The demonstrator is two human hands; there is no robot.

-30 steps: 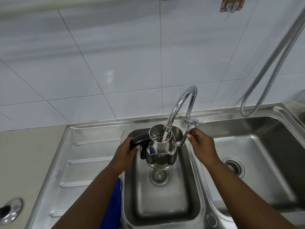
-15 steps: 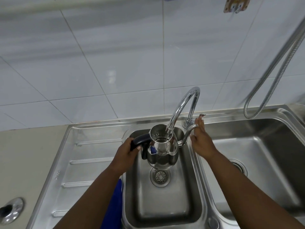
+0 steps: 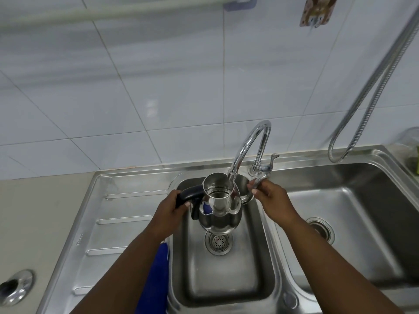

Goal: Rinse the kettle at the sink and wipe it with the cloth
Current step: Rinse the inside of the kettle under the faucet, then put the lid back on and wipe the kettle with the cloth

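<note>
A shiny steel kettle (image 3: pixel 217 207) with no lid hangs over the small middle basin (image 3: pixel 226 282), its mouth just under the tap spout (image 3: pixel 248 146). Water stands inside it, and no water runs from the tap. My left hand (image 3: pixel 169 211) is closed on the kettle's black handle (image 3: pixel 189 193). My right hand (image 3: pixel 272 200) pinches the tip of the kettle's curved spout (image 3: pixel 258 181), just below the tap lever (image 3: pixel 273 158). A blue cloth (image 3: pixel 156 282) hangs at the basin's left edge, partly under my left forearm.
The ribbed drainboard (image 3: pixel 113 223) lies to the left and a larger basin (image 3: pixel 353 241) to the right. A drain strainer (image 3: pixel 218 242) sits below the kettle. A metal hose (image 3: pixel 362 98) hangs on the tiled wall. A round metal fitting (image 3: pixel 15 286) is set in the counter.
Water was running into the kettle a second ago and has stopped. My right hand went up to the tap lever and has come back down onto the kettle's spout.
</note>
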